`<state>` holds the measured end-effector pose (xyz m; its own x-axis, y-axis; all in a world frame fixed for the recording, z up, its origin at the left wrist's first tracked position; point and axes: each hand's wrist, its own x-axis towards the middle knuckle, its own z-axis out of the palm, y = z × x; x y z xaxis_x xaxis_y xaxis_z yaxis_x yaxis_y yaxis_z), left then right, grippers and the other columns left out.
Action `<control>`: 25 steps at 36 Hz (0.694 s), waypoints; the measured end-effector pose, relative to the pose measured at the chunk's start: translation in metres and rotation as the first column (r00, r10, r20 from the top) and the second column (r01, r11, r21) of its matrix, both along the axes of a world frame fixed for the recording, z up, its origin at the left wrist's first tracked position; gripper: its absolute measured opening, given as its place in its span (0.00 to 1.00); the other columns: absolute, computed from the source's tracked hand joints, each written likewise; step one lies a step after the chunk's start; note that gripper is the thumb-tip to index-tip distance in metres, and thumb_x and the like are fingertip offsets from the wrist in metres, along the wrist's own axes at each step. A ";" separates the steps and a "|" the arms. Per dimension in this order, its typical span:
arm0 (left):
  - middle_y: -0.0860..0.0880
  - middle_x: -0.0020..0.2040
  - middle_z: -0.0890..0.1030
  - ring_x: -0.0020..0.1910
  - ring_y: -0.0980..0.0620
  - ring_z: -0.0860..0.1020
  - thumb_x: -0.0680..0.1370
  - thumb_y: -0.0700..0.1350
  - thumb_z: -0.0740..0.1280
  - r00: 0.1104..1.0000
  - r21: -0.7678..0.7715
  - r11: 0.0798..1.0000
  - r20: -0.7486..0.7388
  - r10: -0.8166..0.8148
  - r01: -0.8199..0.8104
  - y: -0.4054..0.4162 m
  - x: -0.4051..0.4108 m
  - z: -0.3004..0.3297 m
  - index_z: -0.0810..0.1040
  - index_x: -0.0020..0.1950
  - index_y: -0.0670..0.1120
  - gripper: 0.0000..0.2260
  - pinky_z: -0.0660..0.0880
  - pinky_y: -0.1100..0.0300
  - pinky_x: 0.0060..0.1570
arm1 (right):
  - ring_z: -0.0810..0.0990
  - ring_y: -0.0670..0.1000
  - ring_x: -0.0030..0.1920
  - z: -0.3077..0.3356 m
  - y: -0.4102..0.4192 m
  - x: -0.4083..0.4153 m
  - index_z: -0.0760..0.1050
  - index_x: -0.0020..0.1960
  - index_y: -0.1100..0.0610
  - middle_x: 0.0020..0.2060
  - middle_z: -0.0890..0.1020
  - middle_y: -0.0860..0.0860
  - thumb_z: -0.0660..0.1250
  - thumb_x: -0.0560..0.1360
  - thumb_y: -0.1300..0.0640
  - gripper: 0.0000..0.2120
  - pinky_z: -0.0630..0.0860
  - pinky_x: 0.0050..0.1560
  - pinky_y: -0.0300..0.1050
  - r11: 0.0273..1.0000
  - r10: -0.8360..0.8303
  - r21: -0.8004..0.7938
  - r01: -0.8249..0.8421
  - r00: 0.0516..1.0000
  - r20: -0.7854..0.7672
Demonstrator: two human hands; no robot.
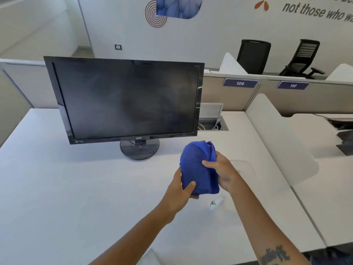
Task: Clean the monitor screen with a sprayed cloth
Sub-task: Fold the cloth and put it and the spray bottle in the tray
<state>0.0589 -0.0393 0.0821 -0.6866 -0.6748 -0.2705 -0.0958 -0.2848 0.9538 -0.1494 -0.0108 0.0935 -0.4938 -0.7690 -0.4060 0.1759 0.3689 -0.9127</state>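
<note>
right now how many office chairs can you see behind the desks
2. One solid-backed black chair stands behind the partition above the 109 sign; a slatted-back black chair with armrests sits to its right, above the 110 sign. Partitions could hide others.

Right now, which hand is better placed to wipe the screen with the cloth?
Probably the right hand. It grips the blue cloth near its top, on the side closer to the monitor, with fingers across the front. The left hand only cups it from below.
</note>
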 end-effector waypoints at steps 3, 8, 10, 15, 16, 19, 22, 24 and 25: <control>0.57 0.75 0.76 0.62 0.47 0.86 0.88 0.43 0.66 0.998 -0.067 0.996 -0.009 -0.063 0.062 0.018 -0.024 0.004 0.54 0.83 0.64 0.32 0.84 0.60 0.51 | 0.82 0.59 0.66 0.003 0.020 -0.025 0.76 0.72 0.47 0.64 0.85 0.51 0.78 0.73 0.58 0.29 0.79 0.69 0.64 1.000 -0.002 -0.020 0.002 1.000 -0.019; 0.52 0.83 0.66 0.70 0.45 0.80 0.88 0.39 0.63 0.985 -0.088 0.982 0.066 -0.161 0.167 0.043 -0.066 0.003 0.45 0.89 0.58 0.38 0.82 0.64 0.55 | 0.84 0.60 0.63 0.008 0.050 -0.067 0.78 0.71 0.51 0.61 0.87 0.54 0.71 0.79 0.66 0.22 0.83 0.61 0.59 0.999 -0.033 -0.027 0.034 0.999 0.028; 0.58 0.81 0.69 0.73 0.50 0.77 0.86 0.37 0.64 0.984 -0.046 0.984 0.039 -0.173 0.175 0.050 -0.081 0.007 0.49 0.86 0.65 0.38 0.81 0.62 0.61 | 0.84 0.64 0.64 0.006 0.060 -0.082 0.80 0.69 0.56 0.61 0.87 0.58 0.71 0.79 0.65 0.19 0.82 0.62 0.61 0.996 -0.078 -0.024 0.081 0.991 0.109; 0.60 0.74 0.71 0.71 0.50 0.78 0.83 0.34 0.67 0.984 0.041 0.984 0.032 -0.173 0.172 0.060 -0.117 0.007 0.50 0.88 0.59 0.42 0.83 0.55 0.62 | 0.81 0.67 0.68 -0.001 0.078 -0.112 0.77 0.72 0.62 0.67 0.82 0.65 0.72 0.78 0.63 0.22 0.77 0.70 0.65 0.989 -0.131 -0.025 0.147 0.939 0.318; 0.60 0.74 0.71 0.70 0.50 0.79 0.83 0.34 0.67 0.982 0.046 0.982 0.035 -0.183 0.181 0.061 -0.123 0.005 0.50 0.88 0.60 0.42 0.84 0.55 0.60 | 0.80 0.66 0.69 -0.002 0.081 -0.116 0.77 0.73 0.60 0.68 0.81 0.64 0.72 0.78 0.63 0.23 0.76 0.71 0.66 0.988 -0.131 -0.030 0.150 0.929 0.346; 0.59 0.75 0.71 0.68 0.48 0.81 0.82 0.32 0.68 0.978 0.047 0.978 0.042 -0.206 0.204 0.065 -0.136 0.004 0.51 0.88 0.60 0.44 0.84 0.51 0.61 | 0.79 0.66 0.71 -0.005 0.088 -0.129 0.77 0.74 0.56 0.69 0.81 0.63 0.72 0.80 0.61 0.23 0.73 0.74 0.67 0.986 -0.135 -0.028 0.162 0.893 0.428; 0.62 0.73 0.72 0.70 0.47 0.80 0.81 0.31 0.69 0.977 0.052 0.977 0.042 -0.208 0.206 0.068 -0.147 0.002 0.53 0.87 0.62 0.44 0.83 0.48 0.64 | 0.79 0.66 0.71 -0.007 0.095 -0.140 0.76 0.75 0.55 0.69 0.81 0.63 0.70 0.83 0.57 0.21 0.73 0.74 0.68 0.989 -0.135 0.010 0.149 0.867 0.479; 0.61 0.75 0.71 0.71 0.48 0.79 0.80 0.30 0.71 0.975 0.047 0.976 0.046 -0.216 0.214 0.070 -0.153 0.000 0.53 0.85 0.65 0.45 0.83 0.48 0.67 | 0.81 0.65 0.68 -0.009 0.098 -0.145 0.77 0.75 0.56 0.69 0.81 0.63 0.69 0.84 0.55 0.20 0.76 0.70 0.66 0.990 -0.133 0.031 0.135 0.851 0.508; 0.61 0.76 0.70 0.71 0.47 0.80 0.80 0.30 0.71 0.974 0.044 0.974 0.045 -0.224 0.222 0.070 -0.157 0.000 0.53 0.85 0.65 0.46 0.83 0.48 0.67 | 0.83 0.65 0.66 -0.010 0.100 -0.147 0.77 0.74 0.57 0.68 0.82 0.63 0.68 0.84 0.55 0.19 0.80 0.66 0.64 0.989 -0.141 0.043 0.139 0.844 0.518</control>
